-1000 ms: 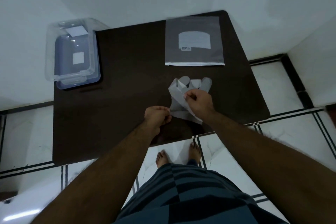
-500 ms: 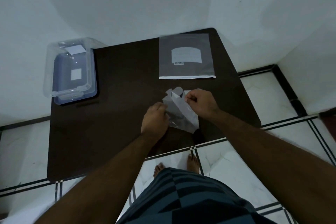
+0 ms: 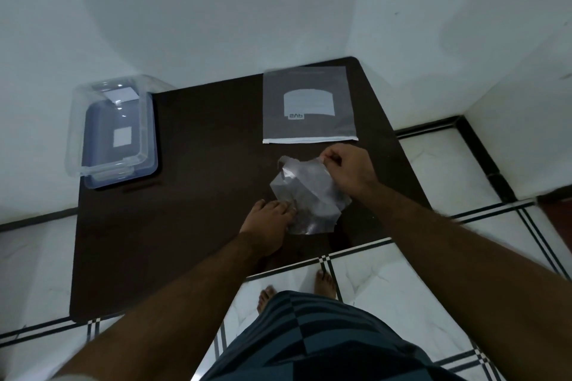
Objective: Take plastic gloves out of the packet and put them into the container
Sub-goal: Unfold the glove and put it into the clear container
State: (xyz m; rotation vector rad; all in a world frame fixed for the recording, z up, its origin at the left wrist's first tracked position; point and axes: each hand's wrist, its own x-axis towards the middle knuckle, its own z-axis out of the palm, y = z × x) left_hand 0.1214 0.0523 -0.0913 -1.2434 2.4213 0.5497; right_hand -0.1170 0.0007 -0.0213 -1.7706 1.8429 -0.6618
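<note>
A clear plastic glove (image 3: pixel 306 195), partly folded, lies on the dark table (image 3: pixel 201 195) near its front edge. My right hand (image 3: pixel 348 170) pinches the glove's far edge between thumb and fingers. My left hand (image 3: pixel 269 223) presses flat on the glove's near left part. The flat grey packet (image 3: pixel 308 105) with a white label lies just beyond the glove, at the table's far side. The clear container (image 3: pixel 114 133) stands at the table's far left corner; nothing shows inside it but white labels.
White walls close in behind the table and on the right. Tiled floor with dark lines runs around the table. My bare feet (image 3: pixel 297 291) stand just under the front edge.
My right hand has carried the glove's edge farther toward the packet while folding it. My left hand went from pinching the glove's edge to pressing flat on it. The camera tilted down a bit.
</note>
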